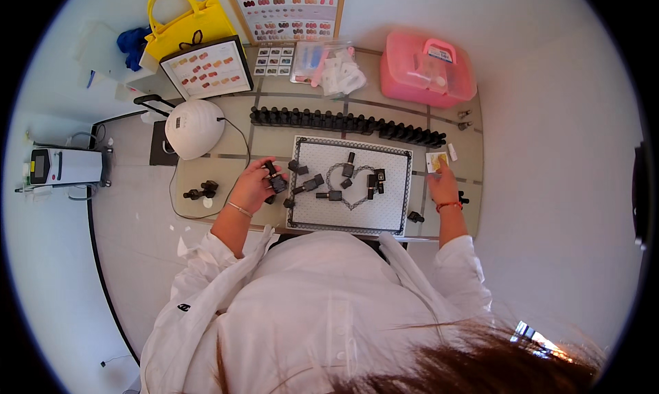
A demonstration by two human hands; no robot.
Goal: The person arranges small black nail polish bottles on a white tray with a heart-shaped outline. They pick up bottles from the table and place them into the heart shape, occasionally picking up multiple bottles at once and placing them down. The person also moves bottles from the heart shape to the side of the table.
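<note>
My left hand (255,187) grips a black nail-polish bottle (275,180) just left of the white patterned mat (316,217). Several black bottles (309,184) lie on the mat, some upright and others on their sides, around a heart-shaped lace pattern. At the right of the table, my right hand (443,184) has its fingertips on a small white-and-yellow card (435,160), apparently pinching it. A small white tube (452,152) is beside that card. A long row of black bottles (329,121) runs behind the mat, and more bottles (200,191) sit at the left.
A white nail lamp (194,130) with a cable stands back left. Colour charts (285,13), plastic packets (343,75), a yellow bag (189,23) and a pink case (425,71) line the back of the tiled table (230,171). A wheeled machine (65,166) stands left.
</note>
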